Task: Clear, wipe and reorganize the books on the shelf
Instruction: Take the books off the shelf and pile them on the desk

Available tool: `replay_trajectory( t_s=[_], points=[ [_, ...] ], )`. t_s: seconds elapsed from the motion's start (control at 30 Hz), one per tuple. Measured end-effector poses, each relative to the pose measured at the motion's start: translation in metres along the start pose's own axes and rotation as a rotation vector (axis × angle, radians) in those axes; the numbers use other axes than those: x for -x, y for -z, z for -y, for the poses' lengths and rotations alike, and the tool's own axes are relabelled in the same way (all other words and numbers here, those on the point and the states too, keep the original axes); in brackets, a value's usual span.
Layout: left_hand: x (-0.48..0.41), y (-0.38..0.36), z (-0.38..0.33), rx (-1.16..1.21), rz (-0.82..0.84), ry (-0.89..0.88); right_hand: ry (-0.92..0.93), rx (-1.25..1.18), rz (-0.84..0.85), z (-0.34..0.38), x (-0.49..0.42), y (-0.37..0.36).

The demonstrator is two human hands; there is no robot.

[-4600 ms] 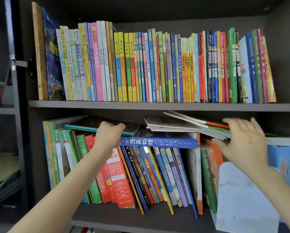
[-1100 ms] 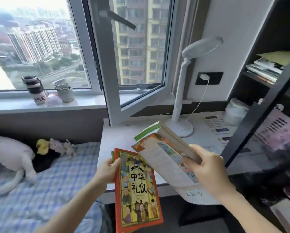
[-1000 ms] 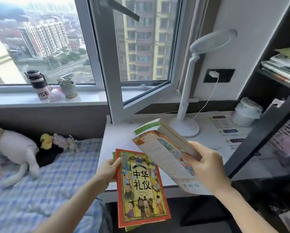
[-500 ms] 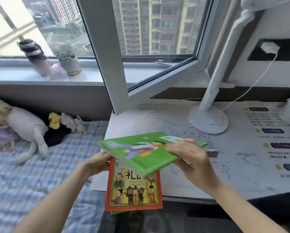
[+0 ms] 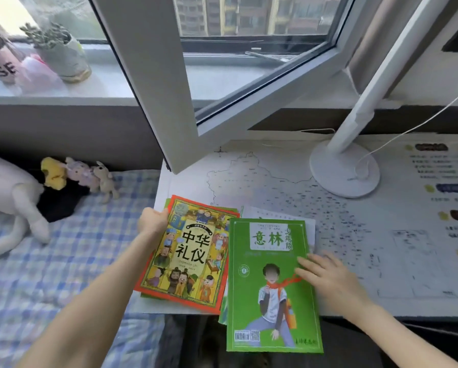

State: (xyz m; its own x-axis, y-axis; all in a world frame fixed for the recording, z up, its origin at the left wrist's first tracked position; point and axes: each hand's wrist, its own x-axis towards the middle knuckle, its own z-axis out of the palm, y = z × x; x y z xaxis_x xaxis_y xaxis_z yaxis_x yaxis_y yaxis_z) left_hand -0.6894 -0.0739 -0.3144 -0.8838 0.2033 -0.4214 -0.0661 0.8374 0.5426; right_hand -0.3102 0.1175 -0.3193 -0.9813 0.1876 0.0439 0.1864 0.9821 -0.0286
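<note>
— Where are the books?
— On the white desk (image 5: 289,181); the left hand (image 5: 153,221) grips the orange-bordered book (image 5: 188,251) by its left edge; the right hand (image 5: 326,277) lies flat, fingers spread, on the green magazine (image 5: 270,288) just beside it.

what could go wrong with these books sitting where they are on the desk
The green magazine overhangs the desk's front edge, with only the right hand resting flat on it; let go, it may tip off. The orange-bordered book, gripped by the left hand, lies near the desk's corner by the bed and could slide off.
</note>
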Motion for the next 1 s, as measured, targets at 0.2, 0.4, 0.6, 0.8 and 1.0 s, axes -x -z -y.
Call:
replay_trajectory(
  t_s=[0.2, 0.4, 0.6, 0.8, 1.0],
  points=[
    [0.043, -0.016, 0.018, -0.413, -0.036, -0.193, -1.375, -0.928, 0.288, 0.05, 0.001, 0.006],
    [0.014, -0.009, 0.036, -0.282, 0.081, -0.008, -1.655, -1.188, 0.17, 0.072, -0.015, -0.008],
    [0.008, -0.008, 0.034, -0.172, 0.109, 0.069, -1.574, -1.044, 0.157, 0.077, -0.029, 0.003],
    [0.02, -0.008, 0.032, 0.156, 0.096, 0.038, -1.497, -0.93, 0.02, 0.084, -0.035, 0.016],
    [-0.023, -0.008, 0.007, 0.352, 0.041, -0.001, -1.514, -1.002, -0.202, 0.055, -0.066, 0.021]
  ],
)
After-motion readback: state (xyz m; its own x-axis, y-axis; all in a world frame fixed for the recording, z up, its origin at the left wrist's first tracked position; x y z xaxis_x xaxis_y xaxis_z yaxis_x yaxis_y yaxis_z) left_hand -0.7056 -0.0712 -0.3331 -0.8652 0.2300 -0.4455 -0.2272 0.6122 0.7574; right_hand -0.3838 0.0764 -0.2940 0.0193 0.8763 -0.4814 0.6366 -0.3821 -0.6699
